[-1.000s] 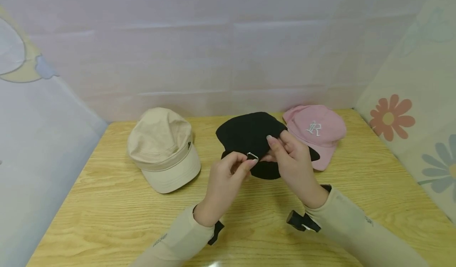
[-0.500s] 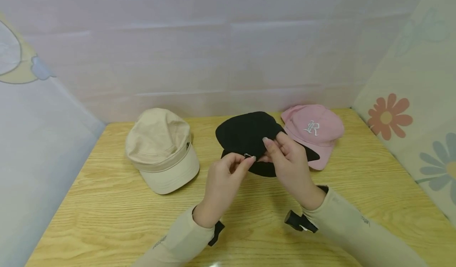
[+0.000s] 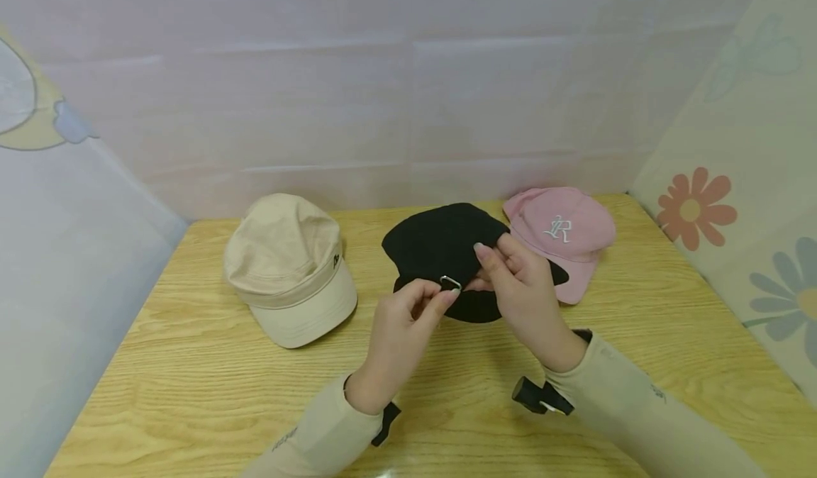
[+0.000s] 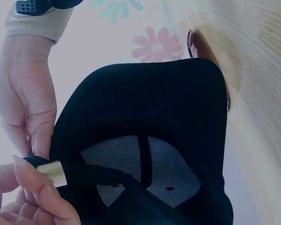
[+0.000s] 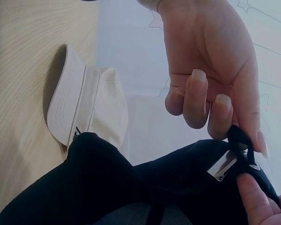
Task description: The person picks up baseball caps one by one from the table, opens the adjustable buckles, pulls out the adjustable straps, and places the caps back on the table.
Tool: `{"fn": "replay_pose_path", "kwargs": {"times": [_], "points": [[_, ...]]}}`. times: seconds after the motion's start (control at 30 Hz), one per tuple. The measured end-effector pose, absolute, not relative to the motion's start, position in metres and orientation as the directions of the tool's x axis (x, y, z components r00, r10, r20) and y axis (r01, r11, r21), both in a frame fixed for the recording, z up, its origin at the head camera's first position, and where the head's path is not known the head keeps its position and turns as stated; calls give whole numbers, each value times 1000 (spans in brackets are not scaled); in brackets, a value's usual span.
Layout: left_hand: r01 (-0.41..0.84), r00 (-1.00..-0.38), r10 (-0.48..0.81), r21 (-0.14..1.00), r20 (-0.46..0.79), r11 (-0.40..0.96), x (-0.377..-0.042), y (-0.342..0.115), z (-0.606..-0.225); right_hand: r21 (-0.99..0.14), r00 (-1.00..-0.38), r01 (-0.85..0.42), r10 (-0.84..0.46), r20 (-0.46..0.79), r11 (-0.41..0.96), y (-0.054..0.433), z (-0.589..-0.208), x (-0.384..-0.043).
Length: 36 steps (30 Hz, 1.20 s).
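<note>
Adjoining a pale wall (image 3: 408,109), the wood-grain counter (image 3: 210,407) bears beige cap (image 3: 287,258) and pink cap (image 3: 587,215); left hand (image 3: 401,329) pinches the strap (image 4: 93,174) of a black cap (image 3: 437,237), right hand (image 3: 528,297) its edge.

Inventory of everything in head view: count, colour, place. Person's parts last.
black cap: 1, black, centre
metal buckle: 1, silver, on black cap
beige cap: 1, beige, left of black cap
pink cap: 1, pink, right of black cap
table: 1, yellowish wood, under caps
walls: 3, pale, back and sides
flower prints: 2, red and grey-blue, right wall
wall print: 1, yellow and blue, left wall
wrist devices: 2, black, lower centre
sleeves: 2, beige, lower edge
left hand: 1, bare, pinching black cap
right hand: 1, bare, gripping black cap
</note>
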<state>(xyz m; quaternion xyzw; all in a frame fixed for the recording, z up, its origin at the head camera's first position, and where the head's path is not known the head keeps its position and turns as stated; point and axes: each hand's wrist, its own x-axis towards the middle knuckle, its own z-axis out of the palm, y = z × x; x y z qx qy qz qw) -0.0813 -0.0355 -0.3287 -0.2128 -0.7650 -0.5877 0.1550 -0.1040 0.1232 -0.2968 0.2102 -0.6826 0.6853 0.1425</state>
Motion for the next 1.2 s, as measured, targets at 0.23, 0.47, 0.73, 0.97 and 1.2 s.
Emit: {"fn": "replay_pose_path", "kwargs": {"times": [0.23, 0.47, 0.73, 0.97, 1.2], "points": [[422, -906, 113, 856, 407, 298, -82, -34, -324, -848, -855, -519, -77, 513, 112, 120, -296, -100], [402, -916, 156, 863, 371, 308, -82, -35, -320, -797, -814, -579, -71, 576, 172, 120, -297, -99], [402, -914, 182, 873, 363, 277, -80, -37, -323, -845, -855, -519, -72, 514, 124, 123, -298, -102], [416, -906, 190, 878, 378, 236, -80, -38, -327, -866, -868, -495, -81, 490, 68, 123, -297, -102], [432, -900, 173, 873, 400, 228, -82, -39, -328, -870, -869, -491, -81, 488, 32, 123, -297, -103]]}}
